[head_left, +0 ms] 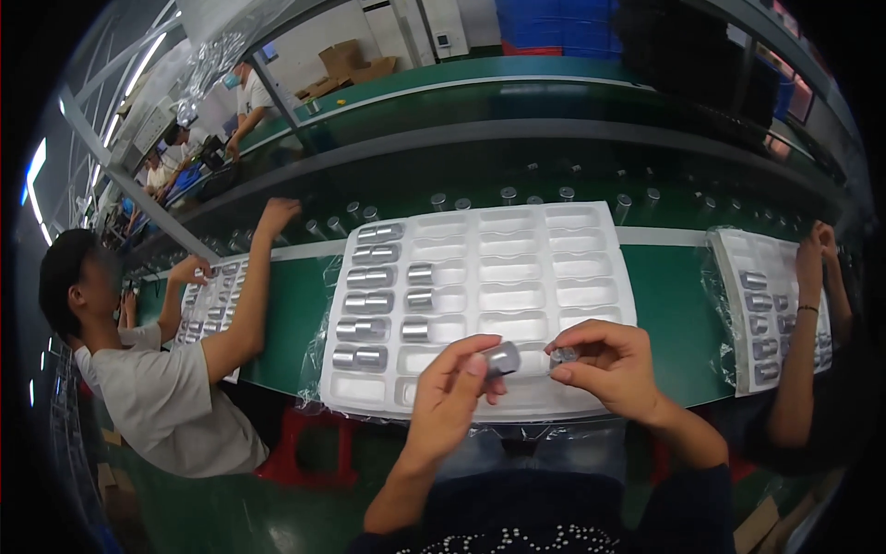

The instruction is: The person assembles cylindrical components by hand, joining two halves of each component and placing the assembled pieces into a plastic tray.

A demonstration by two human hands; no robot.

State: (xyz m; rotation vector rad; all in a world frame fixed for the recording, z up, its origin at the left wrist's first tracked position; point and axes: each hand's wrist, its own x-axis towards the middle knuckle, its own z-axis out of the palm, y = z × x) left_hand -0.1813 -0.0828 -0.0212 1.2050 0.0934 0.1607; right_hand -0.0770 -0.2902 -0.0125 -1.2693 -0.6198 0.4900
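Observation:
My left hand (pixel 447 397) grips a short silver metal cylinder (pixel 503 358), tilted between thumb and fingers. Just to its right, my right hand (pixel 616 365) pinches a small, shiny, clear-looking piece (pixel 561 355); its exact kind is hard to make out. The two parts are apart. Both hands are above the near edge of a white moulded tray (pixel 512 328) with rows of shallow pockets. Silver cylinders (pixel 369 329) lie along the tray's left column, and shorter single ones (pixel 420 274) lie in the second column.
Upright metal cylinders (pixel 508 196) stand in a loose row on the dark conveyor beyond the tray. A person (pixel 166 360) works at another tray (pixel 214 297) on the left. At right, another person's arms (pixel 805 342) are beside a third tray (pixel 738 319). Red stools (pixel 309 448) stand below.

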